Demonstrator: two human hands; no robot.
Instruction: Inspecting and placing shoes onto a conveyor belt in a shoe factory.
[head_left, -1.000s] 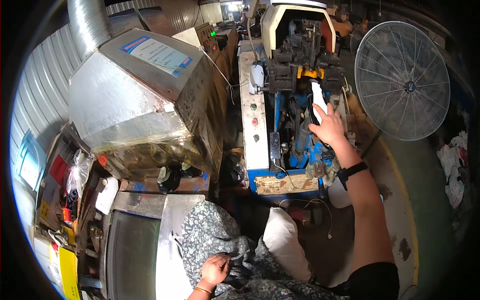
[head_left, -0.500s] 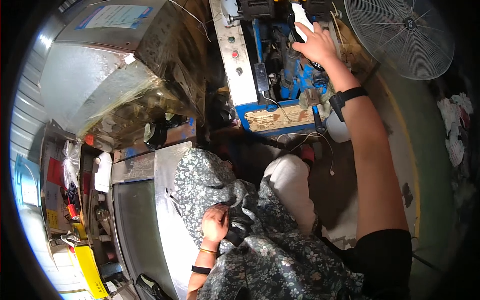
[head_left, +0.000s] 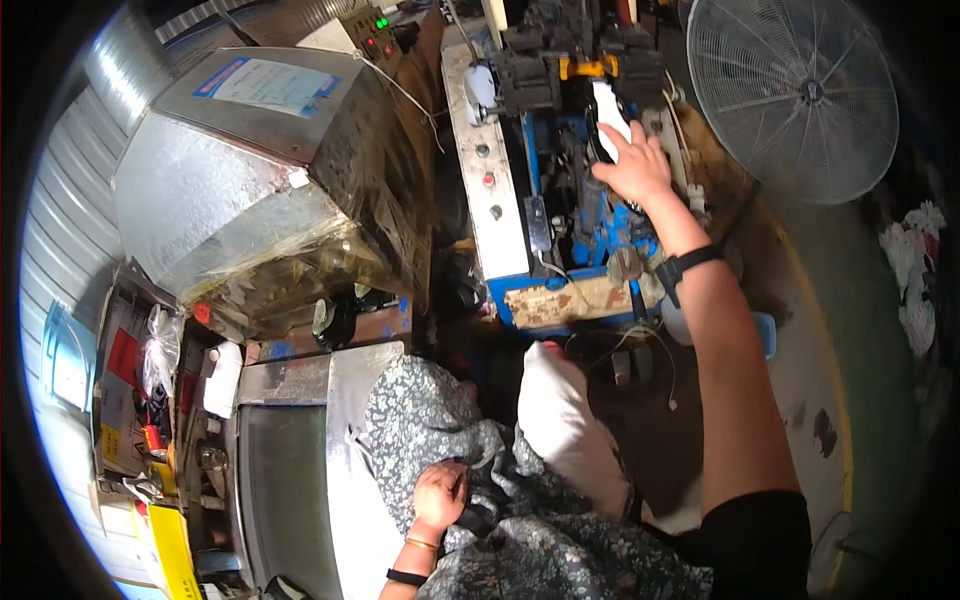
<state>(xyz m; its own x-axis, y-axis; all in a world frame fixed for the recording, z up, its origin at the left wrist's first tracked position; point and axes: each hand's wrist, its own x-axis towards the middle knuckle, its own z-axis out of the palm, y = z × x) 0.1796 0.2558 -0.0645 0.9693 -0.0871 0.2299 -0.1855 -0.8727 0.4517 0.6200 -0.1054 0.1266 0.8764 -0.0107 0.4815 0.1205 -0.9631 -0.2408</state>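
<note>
Out in front, my right hand [head_left: 640, 172] lies over the near end of a black shoe upper with a white, sole-shaped face [head_left: 610, 115]. My thumb and fingers grip it, and the palm hides its near part. The shoe's far end points into a blue and black machine [head_left: 590, 225], just under a yellow clamp part [head_left: 588, 67]. Down at my lap, my left hand [head_left: 440, 495] has its fingers curled in against a dark floral apron [head_left: 540, 540]. A dark shape is beside its fingers; whether the hand holds anything is hidden.
A white control panel [head_left: 490, 185] with several buttons runs along the machine's left side. Left of that stands a metal hood [head_left: 220, 190], with dark shoe-like pieces [head_left: 340, 322] beneath it. A large fan [head_left: 810, 95] stands at right. A metal-edged table [head_left: 355, 470] is beside my left leg.
My head view has tilted up, so the machine and its yellow clamp part show more fully. My right hand stays on the shoe, and my left hand stays at my lap.
</note>
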